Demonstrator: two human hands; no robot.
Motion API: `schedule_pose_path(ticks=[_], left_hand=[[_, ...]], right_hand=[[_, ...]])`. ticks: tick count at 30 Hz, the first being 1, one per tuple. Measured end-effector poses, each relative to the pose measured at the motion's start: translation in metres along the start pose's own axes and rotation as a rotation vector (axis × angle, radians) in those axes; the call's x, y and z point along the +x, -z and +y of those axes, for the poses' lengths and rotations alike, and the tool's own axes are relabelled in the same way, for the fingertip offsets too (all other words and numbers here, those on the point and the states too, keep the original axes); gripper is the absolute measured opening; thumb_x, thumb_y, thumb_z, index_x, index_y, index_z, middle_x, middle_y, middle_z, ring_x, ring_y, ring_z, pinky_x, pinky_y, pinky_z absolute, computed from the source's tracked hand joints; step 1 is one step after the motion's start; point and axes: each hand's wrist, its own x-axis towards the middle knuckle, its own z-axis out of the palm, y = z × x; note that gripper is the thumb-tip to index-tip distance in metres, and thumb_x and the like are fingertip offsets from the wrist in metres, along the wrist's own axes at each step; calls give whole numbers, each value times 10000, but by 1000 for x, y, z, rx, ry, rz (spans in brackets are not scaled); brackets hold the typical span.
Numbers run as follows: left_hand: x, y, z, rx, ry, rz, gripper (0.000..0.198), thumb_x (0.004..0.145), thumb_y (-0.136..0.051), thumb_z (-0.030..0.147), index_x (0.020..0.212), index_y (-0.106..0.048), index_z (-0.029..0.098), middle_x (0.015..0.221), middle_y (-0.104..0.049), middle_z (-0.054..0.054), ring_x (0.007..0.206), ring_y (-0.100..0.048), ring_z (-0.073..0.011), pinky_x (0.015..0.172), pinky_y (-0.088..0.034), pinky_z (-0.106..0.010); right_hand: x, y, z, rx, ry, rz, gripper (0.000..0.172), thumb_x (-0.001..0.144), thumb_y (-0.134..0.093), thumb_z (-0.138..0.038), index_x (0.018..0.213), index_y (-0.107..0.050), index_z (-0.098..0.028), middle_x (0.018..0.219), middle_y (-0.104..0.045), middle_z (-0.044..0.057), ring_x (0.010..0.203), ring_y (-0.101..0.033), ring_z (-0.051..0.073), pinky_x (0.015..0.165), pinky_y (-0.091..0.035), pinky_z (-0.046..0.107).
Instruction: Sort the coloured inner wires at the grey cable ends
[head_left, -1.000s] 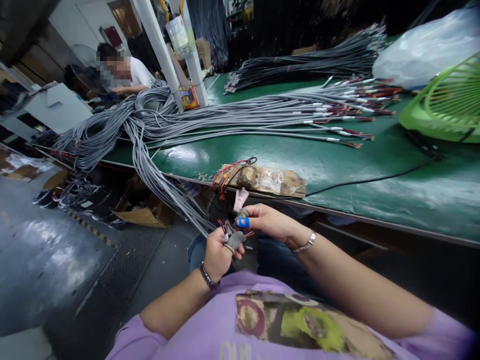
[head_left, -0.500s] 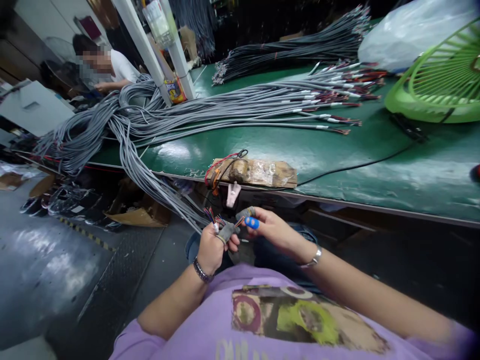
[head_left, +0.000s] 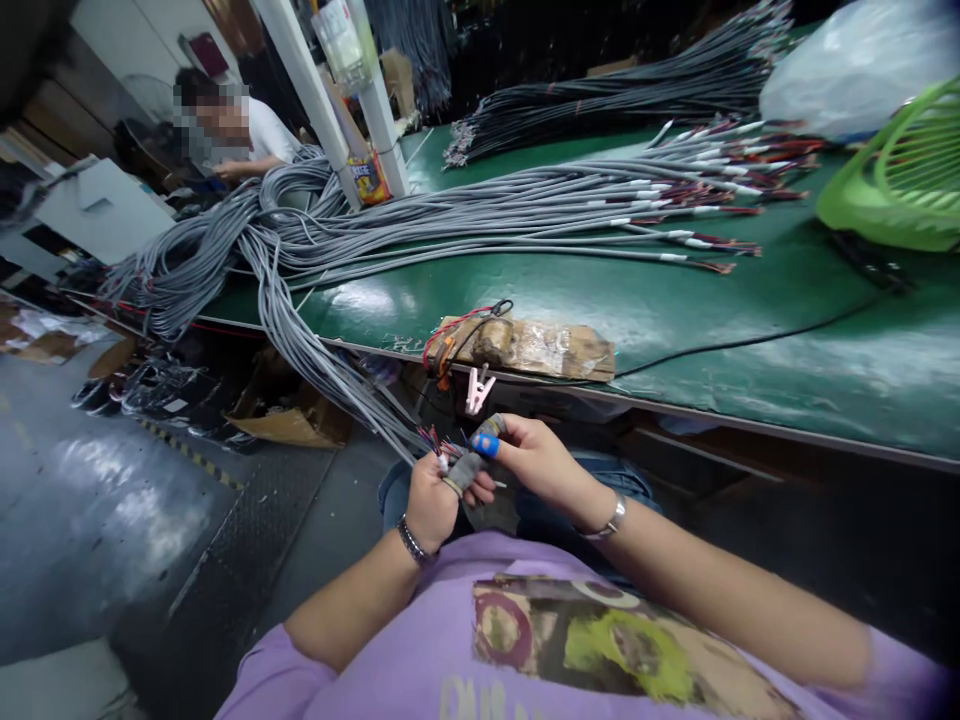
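My left hand [head_left: 433, 500] is closed round the end of a grey cable [head_left: 352, 395] that droops off the green bench edge; its thumb wears a grey fingertip cover. Thin coloured wires [head_left: 436, 442] fan out of that cable end above my fist. My right hand [head_left: 534, 460] pinches at those wires, with a blue cover on one fingertip and a grey one on another. Both hands sit in front of my lap, just below the bench edge. A pale clip [head_left: 477, 388] hangs from the bench right above them.
A taped brown block [head_left: 541, 348] with red and black leads sits on the green bench [head_left: 750, 300]. Grey cable bundles [head_left: 480, 215] sprawl across it and spill over the left edge. A green fan guard [head_left: 896, 185] stands right, white posts [head_left: 315, 95] rear, another person [head_left: 240, 140] far left.
My hands stay together on the cable end, with the right fingertips shifting slightly along the wires. The view has swung a little; nothing on the bench has moved.
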Motion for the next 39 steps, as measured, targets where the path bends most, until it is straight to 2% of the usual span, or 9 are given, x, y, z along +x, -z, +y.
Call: schedule_pose_path(ticks=[5,12,19,24,35,39], left_hand=[[1,-1,-1,-176,14,133,324,732,-685,448,706,-587,141,574,-682,-46,443,-621,-134,387,-351,-186],[1,-1,3,-244,14,212,313,713,-694,432,712,-563,148,524,-648,-12,392,-576,-105,372,-320,-173],[2,1,0,-233,-30,222,272,750,-661,401,701,-560,154,500,-627,5,370,-548,-88,368,-297,-169],[2,1,0,-244,-45,230,265,734,-676,380,670,-560,151,514,-629,-1,391,-555,-90,386,-312,-179],[4,-1,7,-252,-60,234,272,721,-685,387,655,-565,151,499,-615,5,374,-530,-80,370,-300,-174],[5,1,10,-252,-65,221,296,716,-694,405,641,-567,148,489,-606,7,365,-515,-70,366,-305,-168]], right_hand=[[1,-2,5,8,-32,34,329,667,-751,-463,652,-600,-171,595,-550,-25,557,-443,104,562,-371,264],[-1,-5,4,-23,-27,37,366,652,-756,-487,665,-588,-163,595,-547,-27,559,-447,101,569,-390,263],[-3,-4,4,-48,-54,13,390,632,-754,-520,656,-575,-174,601,-587,-6,561,-491,119,567,-416,271],[-7,-4,4,-40,-74,29,387,629,-765,-502,671,-577,-167,601,-568,-17,556,-465,106,554,-395,258],[-11,-1,4,31,-75,-44,359,642,-774,-464,674,-588,-158,624,-551,-19,582,-440,99,564,-357,249],[-12,3,4,-7,-87,-194,366,635,-782,-460,645,-585,-151,608,-526,-30,588,-430,94,581,-361,245]])
